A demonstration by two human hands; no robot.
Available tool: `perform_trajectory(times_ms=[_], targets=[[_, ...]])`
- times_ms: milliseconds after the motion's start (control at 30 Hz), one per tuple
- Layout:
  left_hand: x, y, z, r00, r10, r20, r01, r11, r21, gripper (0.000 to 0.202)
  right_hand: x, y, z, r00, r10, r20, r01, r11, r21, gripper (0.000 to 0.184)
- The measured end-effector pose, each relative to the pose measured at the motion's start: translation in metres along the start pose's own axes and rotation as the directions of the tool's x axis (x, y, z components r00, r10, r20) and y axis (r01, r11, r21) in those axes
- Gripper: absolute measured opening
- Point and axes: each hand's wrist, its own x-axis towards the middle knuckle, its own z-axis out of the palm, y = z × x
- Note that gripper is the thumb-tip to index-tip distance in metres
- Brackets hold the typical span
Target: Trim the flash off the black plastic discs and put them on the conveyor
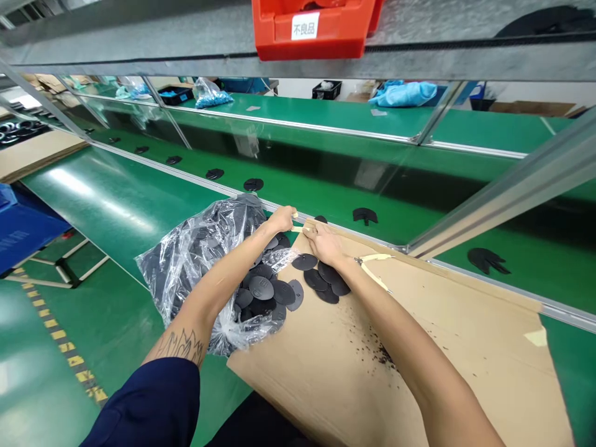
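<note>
My left hand (282, 218) reaches to the belt's near edge, fingers curled closed; a pale yellow bit shows at its fingertips, and what it grips is unclear. Close on its right, my right hand (325, 243) is bent closed at the cardboard's far corner. A short pale strip (299, 229) shows at its fingertips; I cannot tell whether it is tape or a finger cover. Below the hands lie several black oval discs (315, 279) on the cardboard sheet (298, 372). More discs spill from a clear plastic bag (190, 248) on the left. Cream-handled nippers (375, 266) lie right of my right wrist.
Black parts (365, 215) lie spaced along the green conveyor belt (307, 186) beyond the metal rail. A red bin (311, 31) hangs from the grey shelf overhead. A slanted metal post (503, 192) stands at right. Black scraps (379, 351) litter the cardboard.
</note>
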Motion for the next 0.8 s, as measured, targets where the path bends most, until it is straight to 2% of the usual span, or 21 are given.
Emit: perform_trajectory(times_ms=[267,467,667,800], targets=[[0.006,0.004,-0.001,0.998,-0.054,-0.014,0.056,0.995,0.088,0.036,0.003,-0.009,-0.007,0.999,-0.035,0.017,0.036,0.995,-0.090,0.043],[-0.004,-0.003,-0.002,0.992,-0.072,-0.106,0.091,0.978,0.190,0.036,0.006,-0.012,-0.006,0.998,-0.039,0.047,0.046,0.987,-0.154,0.045],[-0.012,-0.007,-0.002,0.987,-0.032,-0.160,0.076,0.957,0.280,0.035,0.017,-0.014,-0.003,0.997,-0.017,0.082,0.032,0.980,-0.198,0.051],[-0.022,-0.006,-0.005,0.982,0.052,-0.183,0.014,0.939,0.343,0.035,0.017,-0.014,-0.003,0.997,-0.002,0.081,0.019,0.978,-0.207,0.055]])
